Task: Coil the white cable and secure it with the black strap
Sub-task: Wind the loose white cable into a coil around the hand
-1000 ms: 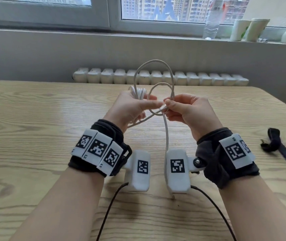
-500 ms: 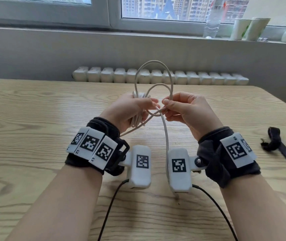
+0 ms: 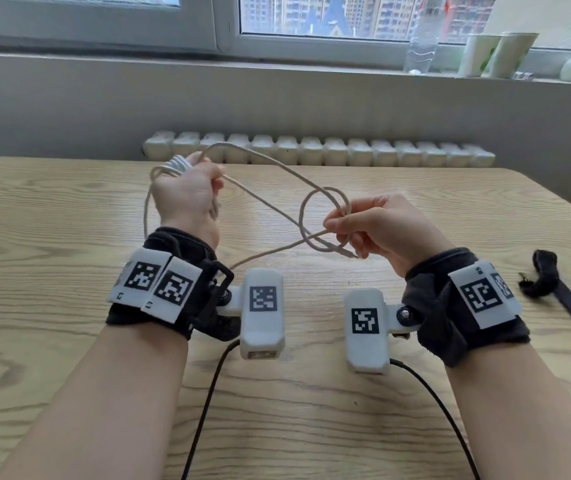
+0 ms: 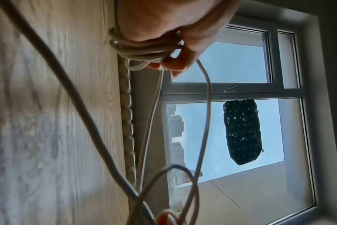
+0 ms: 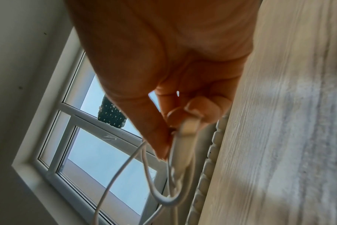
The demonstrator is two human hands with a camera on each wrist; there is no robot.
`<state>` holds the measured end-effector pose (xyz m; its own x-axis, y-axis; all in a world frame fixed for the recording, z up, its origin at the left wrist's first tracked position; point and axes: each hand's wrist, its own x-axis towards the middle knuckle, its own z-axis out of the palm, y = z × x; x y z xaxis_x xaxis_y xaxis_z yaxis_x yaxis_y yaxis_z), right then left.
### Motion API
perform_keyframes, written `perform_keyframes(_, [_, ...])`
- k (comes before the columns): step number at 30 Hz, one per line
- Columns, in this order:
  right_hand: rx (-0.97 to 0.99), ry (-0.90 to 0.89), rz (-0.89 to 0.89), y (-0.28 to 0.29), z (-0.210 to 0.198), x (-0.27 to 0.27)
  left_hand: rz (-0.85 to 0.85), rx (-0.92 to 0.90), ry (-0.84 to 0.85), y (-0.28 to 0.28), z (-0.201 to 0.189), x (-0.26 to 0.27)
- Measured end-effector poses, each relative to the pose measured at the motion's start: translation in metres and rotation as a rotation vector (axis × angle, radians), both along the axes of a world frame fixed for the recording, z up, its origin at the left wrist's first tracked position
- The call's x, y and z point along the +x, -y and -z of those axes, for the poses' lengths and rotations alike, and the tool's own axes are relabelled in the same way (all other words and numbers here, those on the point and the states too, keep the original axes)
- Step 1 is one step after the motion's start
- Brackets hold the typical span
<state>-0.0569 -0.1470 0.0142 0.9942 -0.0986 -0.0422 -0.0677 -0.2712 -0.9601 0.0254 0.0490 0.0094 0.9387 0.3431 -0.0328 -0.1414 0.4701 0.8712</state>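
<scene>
**Cable held between both hands, strap lying apart**

Above the wooden table (image 3: 69, 216), both hands are raised and hold the white cable (image 3: 270, 174) clear of the surface. The left hand (image 3: 187, 195) is closed into a fist around a bundle of several cable turns; the left wrist view shows these turns wrapped round the fingers (image 4: 175, 64), with the fingertips curled in on them. From this bundle two strands run across to the right hand (image 3: 381, 226).

The right hand pinches the cable between thumb and fingers, at a point where the cable forms a small loop (image 3: 325, 220). The connector end (image 5: 188, 126) of the cable lies in the same pinch, as the right wrist view shows, with the plug tip pointing toward the person. One longer strand hangs down from the left fist and passes beneath the left wrist toward the right hand.

The black strap (image 3: 554, 289) lies flat on the table, well apart from the cable, to the right of the right wrist near the table's right edge. One end of it is bunched up; the other runs out of the head view. Neither hand touches it.
</scene>
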Motion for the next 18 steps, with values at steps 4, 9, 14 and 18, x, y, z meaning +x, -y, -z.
perform_keyframes(4, [0.018, 0.073, 0.104, -0.001, 0.004, 0.003, 0.024, 0.222, 0.034, 0.000, 0.002, 0.000])
perform_keyframes(9, [0.074, 0.082, 0.094, 0.000, 0.005, 0.005, 0.185, 0.407, 0.006, 0.016, 0.002, -0.009])
perform_keyframes(14, [0.093, 0.082, 0.064, -0.002, 0.005, 0.005, 0.654, 0.441, -0.045, 0.023, -0.002, -0.025])
perform_keyframes(18, [0.141, 0.116, 0.007, -0.003, 0.003, 0.004, 0.827, 0.668, -0.053, 0.031, -0.001, -0.029])
